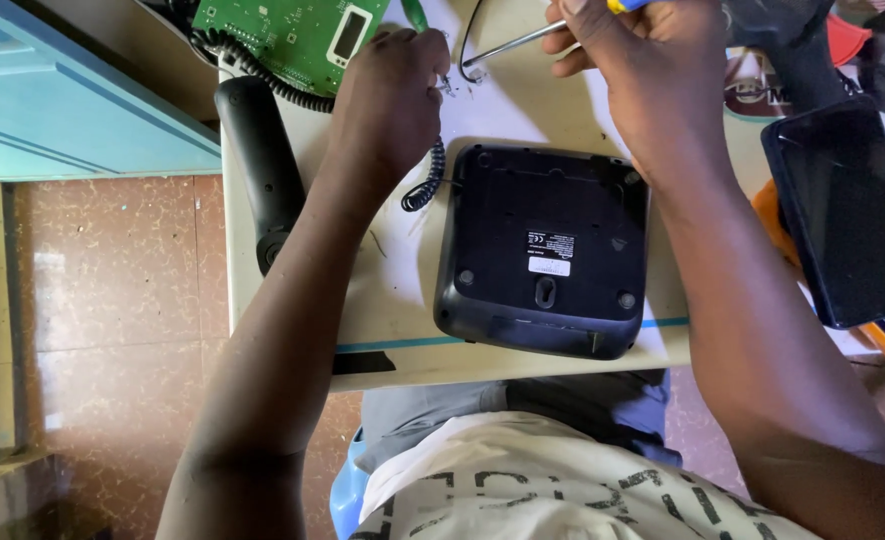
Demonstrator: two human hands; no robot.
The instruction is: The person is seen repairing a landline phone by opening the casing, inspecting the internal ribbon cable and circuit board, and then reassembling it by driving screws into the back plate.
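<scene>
The left hand [392, 95] is curled shut at about eleven o'clock on the counter [392, 300], its fingertips pinched on something small beside the green circuit board [287, 35] — too small to tell what, perhaps a screw. The right hand [642, 60], at one o'clock, is closed around a screwdriver [512, 42]; its metal shaft points left toward the left fingertips, so the two hands meet over the same spot.

The black telephone base [544, 250] lies face down at the centre, underside up with its screw holes showing, just below both hands. Its coiled cord [424, 185] runs under the left wrist toward the board. The black handset [262, 165] lies at nine o'clock — pushed aside, it seems. A dark tablet-like device [842, 210] sits at three o'clock.
</scene>
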